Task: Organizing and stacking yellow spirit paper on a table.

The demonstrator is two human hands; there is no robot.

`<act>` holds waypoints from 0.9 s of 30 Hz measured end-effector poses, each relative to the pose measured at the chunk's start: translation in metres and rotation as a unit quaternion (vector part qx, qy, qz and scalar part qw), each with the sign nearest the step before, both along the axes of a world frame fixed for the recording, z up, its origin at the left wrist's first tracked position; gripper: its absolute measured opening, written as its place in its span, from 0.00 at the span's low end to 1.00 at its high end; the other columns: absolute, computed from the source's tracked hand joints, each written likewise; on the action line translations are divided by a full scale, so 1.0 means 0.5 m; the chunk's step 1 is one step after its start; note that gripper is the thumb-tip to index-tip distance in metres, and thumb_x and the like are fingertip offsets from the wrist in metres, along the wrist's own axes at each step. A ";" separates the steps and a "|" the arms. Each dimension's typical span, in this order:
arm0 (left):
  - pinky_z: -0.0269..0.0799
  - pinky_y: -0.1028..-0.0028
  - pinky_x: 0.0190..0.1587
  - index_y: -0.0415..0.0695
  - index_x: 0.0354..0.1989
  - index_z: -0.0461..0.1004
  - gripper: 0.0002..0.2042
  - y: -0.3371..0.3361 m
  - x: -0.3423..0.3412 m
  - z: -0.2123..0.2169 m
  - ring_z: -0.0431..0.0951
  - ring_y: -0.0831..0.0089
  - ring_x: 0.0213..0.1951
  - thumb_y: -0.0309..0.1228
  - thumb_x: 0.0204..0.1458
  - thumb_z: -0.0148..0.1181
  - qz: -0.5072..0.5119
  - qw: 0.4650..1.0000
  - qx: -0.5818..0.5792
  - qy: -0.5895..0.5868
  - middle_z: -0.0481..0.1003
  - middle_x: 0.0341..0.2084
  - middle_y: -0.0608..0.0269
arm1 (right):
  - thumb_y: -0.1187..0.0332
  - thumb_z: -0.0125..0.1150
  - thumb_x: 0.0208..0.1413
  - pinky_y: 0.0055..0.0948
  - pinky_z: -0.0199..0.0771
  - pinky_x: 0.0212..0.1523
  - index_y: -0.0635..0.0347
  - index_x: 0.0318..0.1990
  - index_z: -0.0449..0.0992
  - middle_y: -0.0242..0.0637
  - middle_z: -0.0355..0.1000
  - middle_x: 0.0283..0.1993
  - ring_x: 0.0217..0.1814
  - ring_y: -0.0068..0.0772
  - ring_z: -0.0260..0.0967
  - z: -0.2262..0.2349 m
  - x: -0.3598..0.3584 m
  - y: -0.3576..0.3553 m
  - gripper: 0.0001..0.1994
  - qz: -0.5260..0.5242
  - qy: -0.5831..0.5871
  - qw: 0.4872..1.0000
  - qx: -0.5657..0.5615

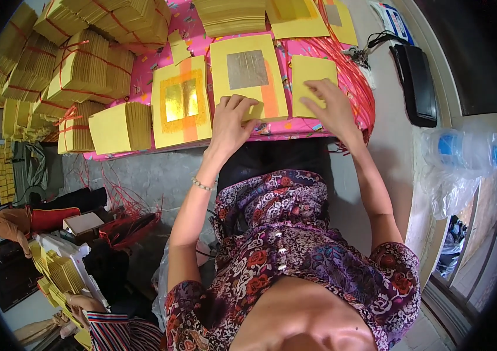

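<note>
At the table edge, my left hand [234, 121] is at the lower left corner of a yellow paper sheet with a silver square [247, 69]. Its fingers are bent over the sheet's near edge, thumb below, and the paper there looks slightly lifted. My right hand [331, 108] is over a smaller plain yellow paper stack [314, 69], thumb and fingers apart, nothing between them. Left of my left hand lies a stack of yellow paper with a gold square [182, 98] and an orange band.
Folded yellow paper [121, 127] stands at the left, beside bundles [79, 67] tied with red string. Loose red strings [361, 88] hang over the pink cloth's right edge [304, 130]. A black case [413, 85] and a plastic bottle [462, 149] are at the right. Other people sit at lower left.
</note>
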State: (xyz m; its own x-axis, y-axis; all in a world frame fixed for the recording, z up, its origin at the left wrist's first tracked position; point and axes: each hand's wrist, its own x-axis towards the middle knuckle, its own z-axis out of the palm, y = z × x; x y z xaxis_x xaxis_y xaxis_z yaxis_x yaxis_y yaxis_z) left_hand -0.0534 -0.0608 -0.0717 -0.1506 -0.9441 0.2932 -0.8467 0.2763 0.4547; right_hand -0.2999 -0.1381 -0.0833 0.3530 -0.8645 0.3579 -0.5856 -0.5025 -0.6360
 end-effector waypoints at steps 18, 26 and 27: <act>0.66 0.67 0.48 0.42 0.33 0.78 0.10 0.002 0.023 -0.008 0.69 0.61 0.44 0.29 0.39 0.66 0.000 0.998 0.007 0.060 0.75 0.36 0.61 | 0.65 0.62 0.47 0.34 0.69 0.43 0.60 0.31 0.77 0.33 0.71 0.35 0.41 0.37 0.67 -0.002 0.061 0.006 0.08 0.206 0.049 0.975 -0.065; 0.65 0.66 0.49 0.44 0.32 0.78 0.10 0.002 0.026 -0.012 0.69 0.61 0.44 0.30 0.39 0.66 0.005 0.997 0.007 0.082 0.75 0.37 0.61 | 0.66 0.61 0.49 0.34 0.69 0.41 0.60 0.31 0.77 0.33 0.71 0.34 0.40 0.37 0.68 0.005 0.064 -0.005 0.07 0.216 0.057 0.974 -0.040; 0.65 0.66 0.49 0.44 0.32 0.78 0.11 0.002 0.026 -0.011 0.69 0.61 0.44 0.31 0.39 0.67 0.007 0.996 0.010 0.088 0.75 0.37 0.61 | 0.67 0.62 0.48 0.33 0.70 0.39 0.60 0.31 0.78 0.34 0.72 0.35 0.39 0.36 0.69 0.006 0.064 -0.006 0.07 0.217 0.059 0.973 -0.045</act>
